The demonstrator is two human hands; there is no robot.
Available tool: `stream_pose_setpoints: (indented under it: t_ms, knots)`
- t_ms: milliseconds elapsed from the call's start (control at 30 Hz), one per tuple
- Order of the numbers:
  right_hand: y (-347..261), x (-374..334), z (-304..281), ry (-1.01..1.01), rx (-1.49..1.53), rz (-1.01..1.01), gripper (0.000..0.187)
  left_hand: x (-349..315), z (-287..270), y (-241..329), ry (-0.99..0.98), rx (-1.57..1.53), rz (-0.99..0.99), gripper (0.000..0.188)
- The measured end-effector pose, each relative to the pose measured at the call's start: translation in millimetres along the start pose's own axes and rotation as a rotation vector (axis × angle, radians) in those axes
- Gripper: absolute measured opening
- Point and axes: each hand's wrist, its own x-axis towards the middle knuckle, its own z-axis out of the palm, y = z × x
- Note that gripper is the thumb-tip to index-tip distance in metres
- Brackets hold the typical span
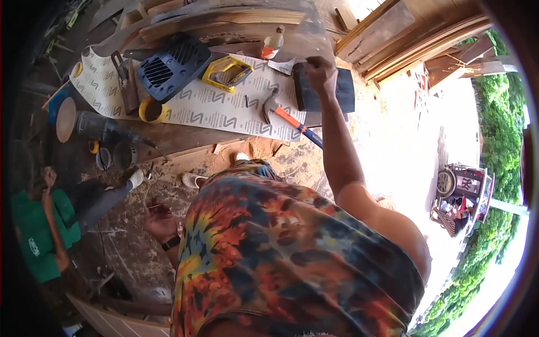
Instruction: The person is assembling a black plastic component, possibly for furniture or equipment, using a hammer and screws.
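Note:
My right hand [321, 76] is closed above a dark rectangular block [306, 101] at the table's right end. Whether it grips anything is hidden. Just left of it lies a flat pale piece [282, 66], and nearer me a claw hammer [292, 119] with an orange and blue handle, partly over the table edge. Low at my left side, my left hand [161, 223] has curled fingers, with a thin pale thing at them too small to name. A dark watch band [170, 243] circles that wrist. Neither hand touches the hammer.
A printed sheet [196, 115] covers much of the table, bearing a black vented cover [175, 64], a yellow frame-like tool [227, 73], a yellow tape roll [151, 110] and a bottle [273, 43]. A person in a green shirt [42, 236] is at left. A wheeled cart [461, 196] stands outside.

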Motion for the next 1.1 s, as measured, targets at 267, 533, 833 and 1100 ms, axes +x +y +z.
stream_pose_setpoints:
  t_ms: [267,533,833,1100]
  knots:
    - [94,-20,-63,0.067,-0.053,0.257,0.024,49,44,8,-0.079,0.096,-0.065,0.035]
    - [100,-23,-63,0.081,-0.105,0.187,0.023,57,62,-24,-0.080,0.080,-0.100,0.034]
    - [118,-29,-52,0.025,-0.265,0.095,0.021,41,64,-47,-0.159,0.047,-0.111,0.035]
    - [109,-24,-56,-0.105,-0.393,0.167,0.019,37,75,-62,-0.131,0.036,-0.100,0.035]
